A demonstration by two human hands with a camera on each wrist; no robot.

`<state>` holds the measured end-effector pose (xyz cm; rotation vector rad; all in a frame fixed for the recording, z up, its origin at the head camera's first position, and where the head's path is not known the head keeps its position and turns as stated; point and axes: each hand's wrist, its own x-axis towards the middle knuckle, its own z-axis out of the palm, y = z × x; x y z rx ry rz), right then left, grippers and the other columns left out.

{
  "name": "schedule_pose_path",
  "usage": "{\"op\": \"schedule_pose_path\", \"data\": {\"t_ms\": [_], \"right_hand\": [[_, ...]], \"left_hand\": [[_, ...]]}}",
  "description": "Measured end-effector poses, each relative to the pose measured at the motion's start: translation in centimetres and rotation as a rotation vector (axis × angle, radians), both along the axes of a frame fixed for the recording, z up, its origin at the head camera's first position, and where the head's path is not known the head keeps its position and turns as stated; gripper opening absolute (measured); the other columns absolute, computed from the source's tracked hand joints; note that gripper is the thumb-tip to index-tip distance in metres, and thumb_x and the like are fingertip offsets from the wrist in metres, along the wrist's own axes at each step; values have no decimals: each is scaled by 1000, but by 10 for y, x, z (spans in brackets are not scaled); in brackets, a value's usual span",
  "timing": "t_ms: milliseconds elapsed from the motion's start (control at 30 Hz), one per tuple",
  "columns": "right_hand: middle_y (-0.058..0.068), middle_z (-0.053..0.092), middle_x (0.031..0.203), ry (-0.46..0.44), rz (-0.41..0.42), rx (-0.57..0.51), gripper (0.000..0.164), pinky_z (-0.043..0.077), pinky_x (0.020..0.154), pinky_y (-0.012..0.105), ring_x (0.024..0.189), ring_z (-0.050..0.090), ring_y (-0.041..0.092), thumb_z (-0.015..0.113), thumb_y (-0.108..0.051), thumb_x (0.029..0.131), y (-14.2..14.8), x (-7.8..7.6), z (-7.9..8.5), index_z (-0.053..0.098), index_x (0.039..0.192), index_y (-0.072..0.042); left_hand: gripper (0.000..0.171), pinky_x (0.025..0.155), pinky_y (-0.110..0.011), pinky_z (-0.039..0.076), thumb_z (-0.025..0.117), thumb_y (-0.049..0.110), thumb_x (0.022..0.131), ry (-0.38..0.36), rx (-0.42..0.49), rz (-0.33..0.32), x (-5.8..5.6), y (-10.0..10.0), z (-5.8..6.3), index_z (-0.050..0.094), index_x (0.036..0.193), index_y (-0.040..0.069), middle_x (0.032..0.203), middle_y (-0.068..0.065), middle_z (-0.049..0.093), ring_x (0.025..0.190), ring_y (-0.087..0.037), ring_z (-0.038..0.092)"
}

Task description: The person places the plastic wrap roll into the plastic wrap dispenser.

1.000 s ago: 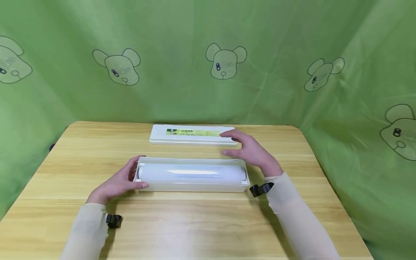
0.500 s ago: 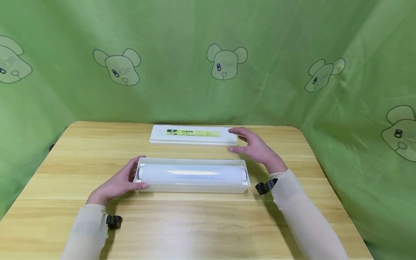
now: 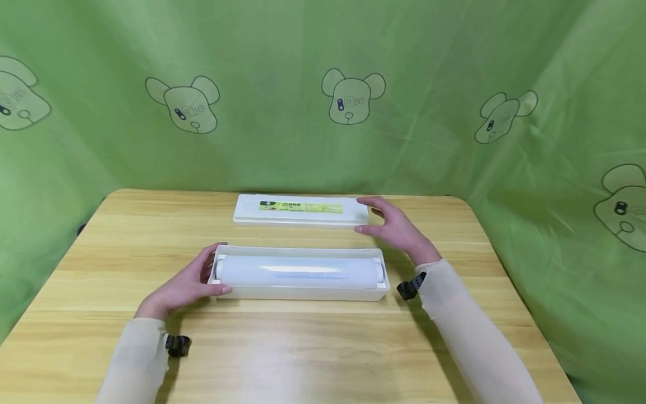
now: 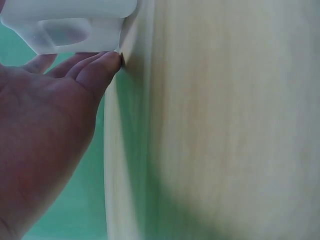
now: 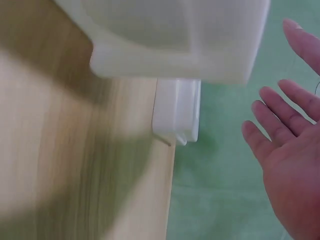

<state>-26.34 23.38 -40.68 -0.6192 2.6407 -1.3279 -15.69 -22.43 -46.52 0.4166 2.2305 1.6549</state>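
A long white cling film box (image 3: 303, 293) lies uncovered across the table, holding a roll of clear film (image 3: 303, 272). My left hand (image 3: 184, 286) grips the box's left end, thumb at the front wall and fingers at the end and back. In the left wrist view, those fingers touch the box end (image 4: 102, 35) low down. Behind the box lies its white lid (image 3: 252, 215) with a green and yellow label. Near the lid's right end hovers my right hand (image 3: 396, 227), fingers spread; the right wrist view shows that hand (image 5: 295, 165) apart from box and lid.
The wooden table (image 3: 282, 348) has rounded far corners. Green curtains (image 3: 272, 140) with bear-head prints hang behind it and along both sides. Each sleeve carries a small black wrist camera, one on the left (image 3: 178, 345) and one on the right (image 3: 411, 286).
My right hand has shifted a little to the right, off the lid's label toward its right end. The left hand and the box have stayed in place.
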Motion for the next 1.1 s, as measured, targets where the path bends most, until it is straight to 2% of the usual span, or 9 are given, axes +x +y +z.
{"op": "schedule_pose_path", "data": {"t_ms": [333,600,800,833,967,1100], "right_hand": [[9,30,156,-49,-61,20,81,27,112,54,139,27,44,79,-33,84,9,-10,-7,38,151,-16],[15,25,157,-66,-33,25,89,22,114,52,140,24,45,80,-28,83,12,-20,-19,30,153,-7],[14,22,159,-94,-51,43,92,22,114,56,141,22,45,80,-34,83,16,-28,-28,28,155,-11],[16,22,159,-104,-49,42,91,21,114,56,141,21,45,80,-32,83,15,-27,-24,28,154,-9],[15,20,160,-112,-37,44,93,21,114,55,142,21,44,80,-32,83,16,-34,-29,25,155,-8],[11,17,161,-118,-36,69,98,20,115,53,143,20,41,81,-37,82,18,-42,-36,23,156,-13]], "left_hand": [[99,101,-26,39,78,14,85,-1,-8,-8,-2,0,1,11,157,11,151,-23,32,131,-40,41],[98,101,-29,40,79,14,84,-12,-9,-3,-1,-1,3,13,156,12,149,-24,34,129,-39,43],[98,101,-32,41,79,13,84,-17,-2,-4,-2,-1,3,13,156,12,148,-23,35,127,-38,44],[98,101,-32,41,79,13,84,-17,-2,-4,-3,-1,3,13,156,13,148,-23,35,127,-38,44],[98,101,-33,41,79,14,83,-21,-1,-1,-3,-2,1,14,156,13,148,-23,35,127,-39,45],[98,102,-35,41,79,13,83,-21,8,-2,-2,-1,0,13,156,12,148,-24,35,128,-40,44]]}}
